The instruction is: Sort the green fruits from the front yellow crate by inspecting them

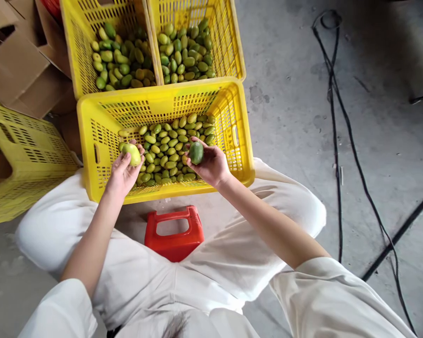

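In my left hand [124,169] is a pale yellow-green oval fruit [132,154], its kind not certain. Another bit of green shows just behind it, perhaps a second fruit. My right hand [212,164] is turned palm up, its fingers curled round a dark green oval fruit [196,153]. Both hands are over the near yellow plastic crate [162,188], the left by its left side and the right toward the right of the middle. Many small green and yellowish fruits [169,150] lie in this crate, partly hidden by my hands.
Beyond stand two more yellow crates, one at left [79,51] and one at right [229,42], both holding green fruits. Another yellow crate [31,141] and cardboard boxes [17,70] are at left. A red plastic stool [176,241] is between my legs. Black cables [350,136] cross the floor at right.
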`<act>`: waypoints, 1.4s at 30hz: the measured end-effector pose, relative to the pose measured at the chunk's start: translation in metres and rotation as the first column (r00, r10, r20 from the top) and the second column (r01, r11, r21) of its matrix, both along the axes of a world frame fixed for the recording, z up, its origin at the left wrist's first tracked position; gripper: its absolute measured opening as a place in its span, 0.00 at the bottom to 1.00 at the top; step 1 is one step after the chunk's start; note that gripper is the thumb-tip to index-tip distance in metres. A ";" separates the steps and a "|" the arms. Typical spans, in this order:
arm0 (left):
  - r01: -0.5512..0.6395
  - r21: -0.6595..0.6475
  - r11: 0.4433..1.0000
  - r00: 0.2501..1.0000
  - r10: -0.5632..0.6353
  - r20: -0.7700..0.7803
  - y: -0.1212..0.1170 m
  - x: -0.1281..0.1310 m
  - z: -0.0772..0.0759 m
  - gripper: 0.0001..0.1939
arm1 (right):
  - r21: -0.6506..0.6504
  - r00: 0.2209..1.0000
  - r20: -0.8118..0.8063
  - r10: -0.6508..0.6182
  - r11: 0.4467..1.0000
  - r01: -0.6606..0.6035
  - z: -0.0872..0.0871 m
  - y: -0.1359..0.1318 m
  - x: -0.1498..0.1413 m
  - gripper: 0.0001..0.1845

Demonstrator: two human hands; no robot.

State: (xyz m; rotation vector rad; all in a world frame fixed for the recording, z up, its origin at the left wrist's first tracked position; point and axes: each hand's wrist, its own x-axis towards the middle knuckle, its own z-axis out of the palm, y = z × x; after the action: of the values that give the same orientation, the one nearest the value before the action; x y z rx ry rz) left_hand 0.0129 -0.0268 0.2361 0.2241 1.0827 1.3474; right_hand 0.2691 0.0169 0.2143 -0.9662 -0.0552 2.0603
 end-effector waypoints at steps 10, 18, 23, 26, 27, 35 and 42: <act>-0.027 -0.012 1.000 1.000 0.027 0.003 0.002 -0.007 0.004 0.05 | 0.053 0.989 0.108 -0.097 0.994 0.091 -0.001 0.007 0.020 0.09; -0.048 -0.045 0.998 0.998 0.047 -0.030 0.001 -0.011 0.011 0.12 | 0.046 0.982 0.118 -0.147 0.989 0.143 -0.002 0.006 0.038 0.09; -0.018 0.009 1.000 0.995 0.019 -0.100 -0.001 -0.016 0.005 0.13 | -0.015 0.978 0.090 -0.186 0.982 0.188 0.001 0.008 0.035 0.11; 0.021 0.023 1.000 0.993 -0.019 -0.115 -0.002 -0.018 0.002 0.13 | -0.029 0.977 0.089 -0.192 0.980 0.196 0.004 0.012 0.031 0.18; 0.033 0.024 0.999 0.992 -0.030 -0.119 -0.003 -0.018 0.002 0.13 | -0.027 0.978 0.095 -0.184 0.982 0.188 0.005 0.012 0.029 0.19; 0.058 -0.025 0.998 0.998 -0.059 -0.037 -0.002 -0.015 0.011 0.15 | 0.156 0.975 0.216 -0.050 0.988 0.016 0.017 0.017 0.013 0.11; 0.081 0.008 0.997 0.994 -0.080 -0.076 -0.002 -0.016 0.013 0.12 | 0.138 0.984 0.178 -0.010 0.990 -0.015 0.019 0.021 0.024 0.09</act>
State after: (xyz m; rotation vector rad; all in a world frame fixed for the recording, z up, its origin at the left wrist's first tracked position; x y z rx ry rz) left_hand -0.0031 -0.0288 0.2490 0.3259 1.1186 1.2816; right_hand 0.2934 0.0380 0.2336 -1.0612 -0.2904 1.9397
